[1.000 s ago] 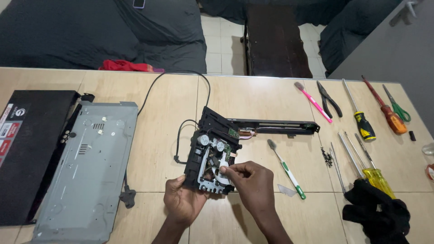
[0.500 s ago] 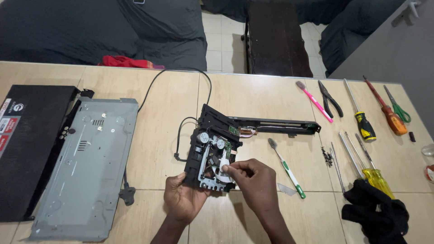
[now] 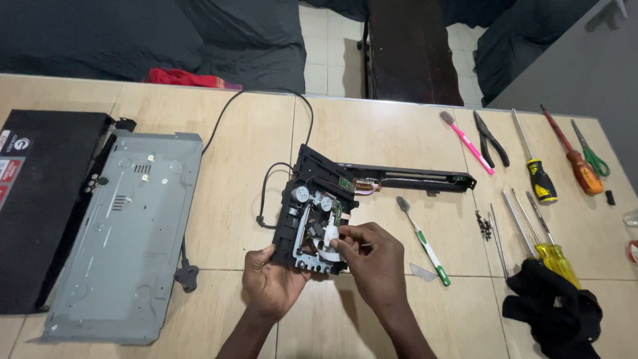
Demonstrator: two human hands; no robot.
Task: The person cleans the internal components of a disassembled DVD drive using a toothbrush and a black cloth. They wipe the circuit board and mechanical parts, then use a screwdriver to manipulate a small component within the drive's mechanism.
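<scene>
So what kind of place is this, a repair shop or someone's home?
Probably a home used for repairs: a dark sofa behind the tiled table, screwdrivers laid out, and an opened disc drive mechanism being worked on.

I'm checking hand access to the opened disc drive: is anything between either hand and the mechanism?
Nothing visible. The left hand grips the black drive mechanism at its near left corner; the right hand pinches a small white part on it. The green toothbrush lies apart, to the right.
</scene>
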